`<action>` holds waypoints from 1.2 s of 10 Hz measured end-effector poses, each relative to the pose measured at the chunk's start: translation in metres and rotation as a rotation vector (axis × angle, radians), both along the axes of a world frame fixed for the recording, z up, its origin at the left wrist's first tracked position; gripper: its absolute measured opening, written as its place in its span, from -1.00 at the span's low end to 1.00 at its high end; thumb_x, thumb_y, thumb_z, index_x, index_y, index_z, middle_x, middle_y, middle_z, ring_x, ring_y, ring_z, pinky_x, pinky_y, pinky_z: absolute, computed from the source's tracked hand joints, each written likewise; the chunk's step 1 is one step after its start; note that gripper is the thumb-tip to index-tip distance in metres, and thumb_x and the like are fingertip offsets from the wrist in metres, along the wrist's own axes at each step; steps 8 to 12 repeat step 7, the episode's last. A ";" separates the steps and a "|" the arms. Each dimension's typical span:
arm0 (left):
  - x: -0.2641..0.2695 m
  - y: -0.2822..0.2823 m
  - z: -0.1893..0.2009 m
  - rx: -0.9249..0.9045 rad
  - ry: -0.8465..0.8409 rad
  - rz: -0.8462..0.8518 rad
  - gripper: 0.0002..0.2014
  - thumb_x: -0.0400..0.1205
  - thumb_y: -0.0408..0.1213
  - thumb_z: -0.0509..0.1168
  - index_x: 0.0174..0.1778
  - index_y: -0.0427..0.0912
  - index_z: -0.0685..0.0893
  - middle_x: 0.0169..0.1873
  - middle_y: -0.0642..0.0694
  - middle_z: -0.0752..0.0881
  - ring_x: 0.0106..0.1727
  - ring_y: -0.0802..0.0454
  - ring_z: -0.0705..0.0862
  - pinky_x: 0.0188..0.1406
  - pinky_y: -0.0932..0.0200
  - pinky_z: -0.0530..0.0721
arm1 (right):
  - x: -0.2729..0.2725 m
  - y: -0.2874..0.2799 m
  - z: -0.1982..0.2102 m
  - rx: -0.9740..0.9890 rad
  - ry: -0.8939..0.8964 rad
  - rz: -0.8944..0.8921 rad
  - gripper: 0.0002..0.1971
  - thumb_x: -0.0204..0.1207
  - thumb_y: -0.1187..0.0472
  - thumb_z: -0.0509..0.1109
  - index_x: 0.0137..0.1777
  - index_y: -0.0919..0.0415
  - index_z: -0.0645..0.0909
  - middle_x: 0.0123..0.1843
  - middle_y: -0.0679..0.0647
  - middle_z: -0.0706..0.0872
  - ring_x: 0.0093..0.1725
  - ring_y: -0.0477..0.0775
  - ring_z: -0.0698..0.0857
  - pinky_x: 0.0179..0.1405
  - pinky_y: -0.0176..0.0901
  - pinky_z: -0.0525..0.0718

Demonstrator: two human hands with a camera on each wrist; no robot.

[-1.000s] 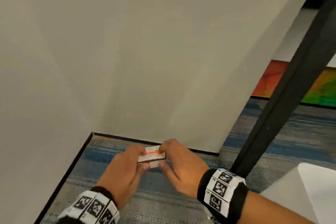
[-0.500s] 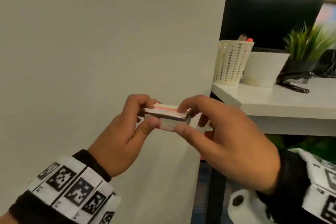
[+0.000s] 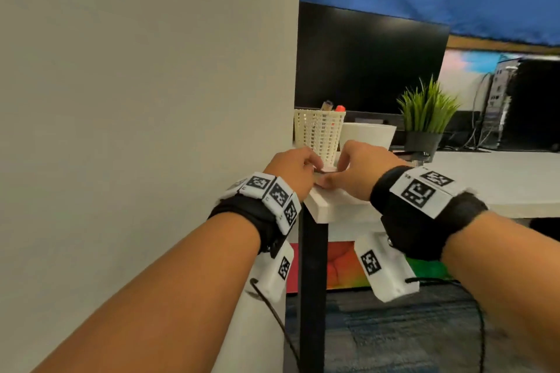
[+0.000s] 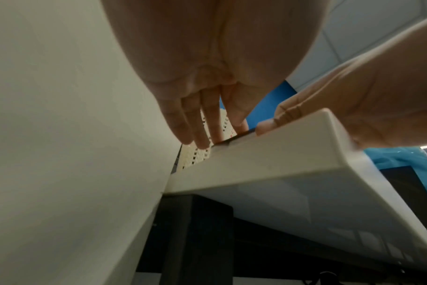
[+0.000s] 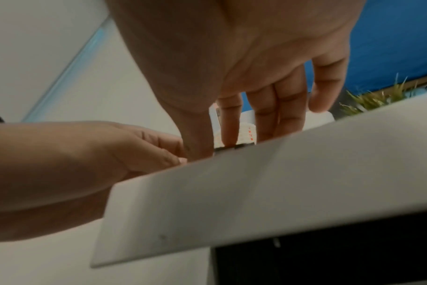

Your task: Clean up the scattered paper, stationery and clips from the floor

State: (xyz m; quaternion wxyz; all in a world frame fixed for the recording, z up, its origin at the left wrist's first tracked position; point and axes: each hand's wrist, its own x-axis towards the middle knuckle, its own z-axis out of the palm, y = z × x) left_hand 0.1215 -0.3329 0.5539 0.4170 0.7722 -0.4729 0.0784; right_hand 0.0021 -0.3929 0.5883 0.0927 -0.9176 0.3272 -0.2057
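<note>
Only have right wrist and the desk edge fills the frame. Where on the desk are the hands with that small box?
Observer: Head view puts the left hand and right hand at the desk's near left corner, against the wall. They hold the small box between them.
Operator: What's behind it?
Observer: A white mesh basket with pens standing in it is right behind the hands. A white pot stands beside it.
Operator: Box down flat?
Observer: Left wrist view shows its dark edge level with the desktop and the left fingers on top. I can't confirm contact.
</note>
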 end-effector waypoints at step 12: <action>-0.021 0.011 -0.033 -0.150 0.126 -0.077 -0.63 0.64 -0.20 0.20 0.35 0.01 0.30 0.34 -0.04 0.33 0.22 0.05 0.52 0.04 0.29 0.52 | -0.019 -0.039 -0.026 0.198 -0.182 0.070 -0.25 0.32 -0.08 0.56 0.40 0.02 0.22 0.07 0.06 0.70 -0.03 0.05 0.66 -0.21 -0.17 0.54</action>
